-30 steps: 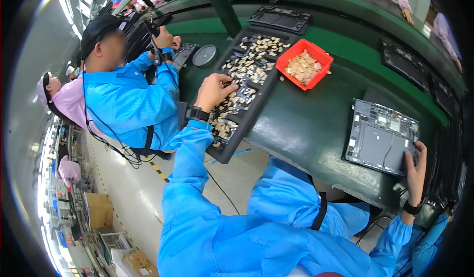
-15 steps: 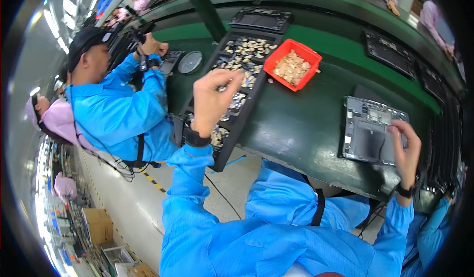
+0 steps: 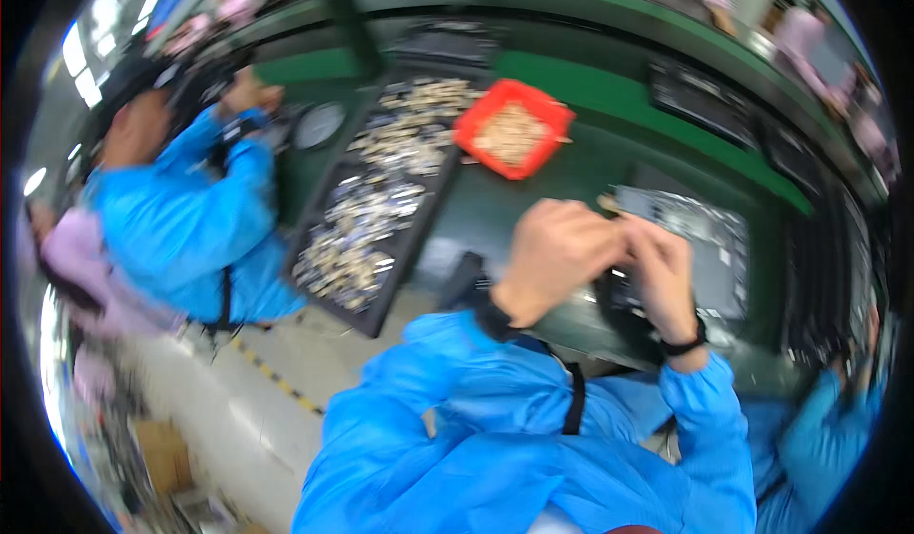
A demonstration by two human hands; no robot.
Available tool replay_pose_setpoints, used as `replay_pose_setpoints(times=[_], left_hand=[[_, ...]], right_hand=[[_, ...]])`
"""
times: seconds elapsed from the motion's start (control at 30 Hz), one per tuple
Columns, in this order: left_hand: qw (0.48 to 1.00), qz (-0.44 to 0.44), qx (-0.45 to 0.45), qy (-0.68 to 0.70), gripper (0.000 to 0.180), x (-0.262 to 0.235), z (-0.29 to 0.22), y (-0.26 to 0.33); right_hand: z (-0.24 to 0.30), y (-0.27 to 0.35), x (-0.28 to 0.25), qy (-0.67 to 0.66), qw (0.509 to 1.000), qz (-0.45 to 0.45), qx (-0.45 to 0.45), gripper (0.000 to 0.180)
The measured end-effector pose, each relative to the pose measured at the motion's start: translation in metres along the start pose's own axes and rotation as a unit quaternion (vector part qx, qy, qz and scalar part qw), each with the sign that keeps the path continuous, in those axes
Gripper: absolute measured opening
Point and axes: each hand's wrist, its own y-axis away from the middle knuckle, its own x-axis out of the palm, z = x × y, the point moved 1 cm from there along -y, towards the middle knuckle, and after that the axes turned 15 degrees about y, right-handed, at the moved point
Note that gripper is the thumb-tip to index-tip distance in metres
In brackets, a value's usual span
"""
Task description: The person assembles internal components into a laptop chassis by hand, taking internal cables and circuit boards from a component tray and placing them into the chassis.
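1. The left hand (image 3: 564,253) and right hand (image 3: 664,272) meet in front of the person; the left fingers (image 3: 600,234) are curled and narrow, their tips touching or almost touching those of the right, also drawn narrow; a small pale piece (image 3: 607,202) shows at the fingertips (badly blurred, so I cannot tell which hand grips it, if either).

2. Each wrist wears a black band; blue sleeves run back from both toward the lower edge.

3. Just beyond the right hand, the opened flat device (image 3: 709,248) lies on the green desk (image 3: 586,170), its grey inner side up; the right hand hides part of its near left side.

4. Farther off to the left is the red bin (image 3: 468,132), with pale flat pieces (image 3: 512,136) heaped inside; it stands close beside the long black tray (image 3: 373,317), whose compartments are strewn with small pale and dark parts (image 3: 367,201).

5. Around the rim of the view, another dark device (image 3: 447,44) lies behind the tray; more line the far right; a round grey dish (image 3: 319,125) sits left of the tray, near a co-worker (image 3: 176,212) in blue.
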Motion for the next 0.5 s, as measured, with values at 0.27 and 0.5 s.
replay_pose_setpoints(times=[0.27, 0.5], left_hand=[[0.986, -0.057, -0.046, 0.149, 0.016, 0.039, -0.006, 0.003], [0.975, -0.099, -0.069, 0.185, 0.011, 0.009, -0.005, 0.002]], right_hand=[[-0.023, 0.003, -0.043, -0.03, 0.999, -0.043, -0.004, 0.037], [-0.028, -0.002, -0.029, 0.155, 0.986, -0.049, -0.035, 0.035]])
